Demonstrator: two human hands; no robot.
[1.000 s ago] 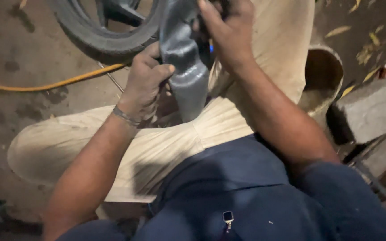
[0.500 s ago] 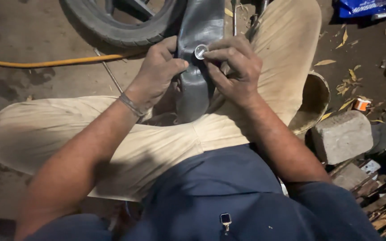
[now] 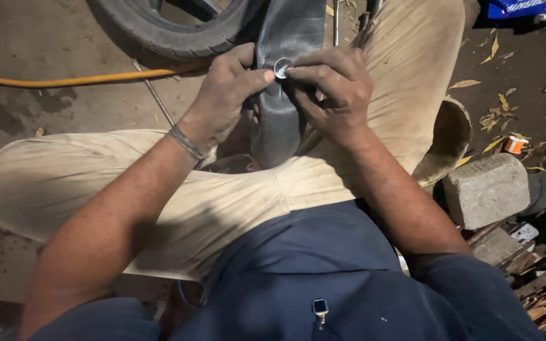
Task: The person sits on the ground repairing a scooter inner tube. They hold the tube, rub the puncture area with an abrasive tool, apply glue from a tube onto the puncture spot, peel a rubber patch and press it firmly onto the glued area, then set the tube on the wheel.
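Seen from above, a seated person in tan trousers and a dark blue shirt works with both bare hands on a black inner tube. The tube hangs down in a flattened strip between the knees, over the lap, its upper end leading up toward a tyre lying on the ground just above it.

The left hand, with a metal bangle at the wrist, grips the left edge of the tube, thumb pressed on its front. The right hand holds the right edge, fingertips meeting the left thumb. Between the two thumbs, on the face of the tube, sits a small round silvery disc, pinched by both hands. The hands are close together, both closed on the tube and touching the disc.

Left of the tube, a yellow hose runs across the concrete floor to just under the tyre. A thin metal rod lies on the floor near the hose, left of the tube.

Well to the right of the tube, past the right knee, sits a grey stone block, with scrap wood and clutter below it. Dry leaves are scattered on the dark ground above the block.
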